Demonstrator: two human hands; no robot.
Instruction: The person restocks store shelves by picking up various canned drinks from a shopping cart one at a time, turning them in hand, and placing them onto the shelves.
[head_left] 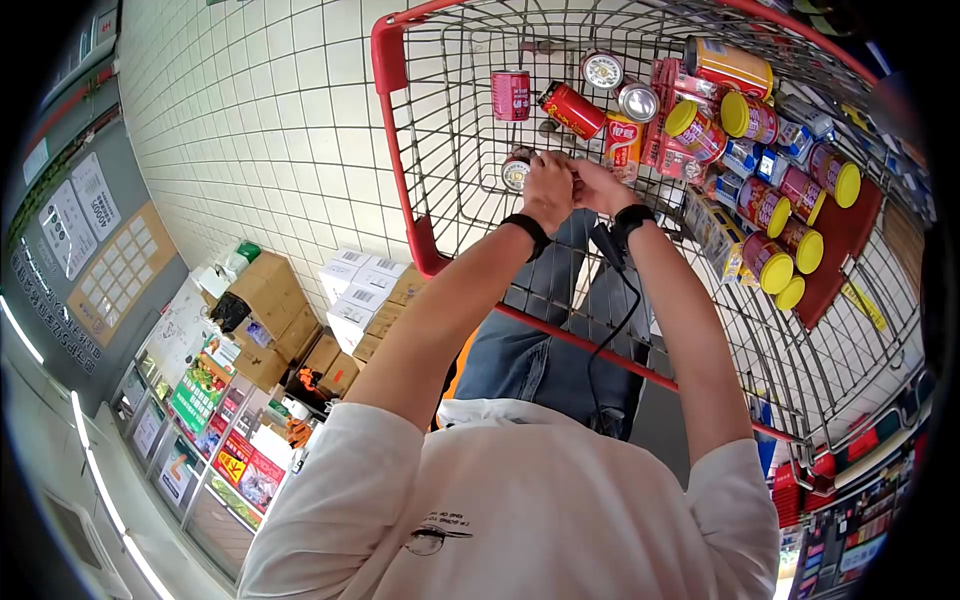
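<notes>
My left hand (549,190) and my right hand (599,187) meet inside the near side of a wire shopping cart (388,60). Both have curled fingers pressed close together; whatever lies between them is hidden. Just left of my left hand is a can (516,174), its round end facing up. Beyond the hands lie a red can (572,110), a pink-red can (510,95) and two more cans with their ends showing, one patterned (602,70) and one silver (638,102). A red-and-orange pack (622,143) sits close above my right hand. Each wrist wears a black band.
Several yellow-lidded canisters (762,205) fill the cart's right part, with a large orange can (728,66) behind them. A black cable (634,300) hangs from my right wrist. Cardboard boxes (268,300) and white cartons (362,285) are stacked at left on the tiled floor (270,120).
</notes>
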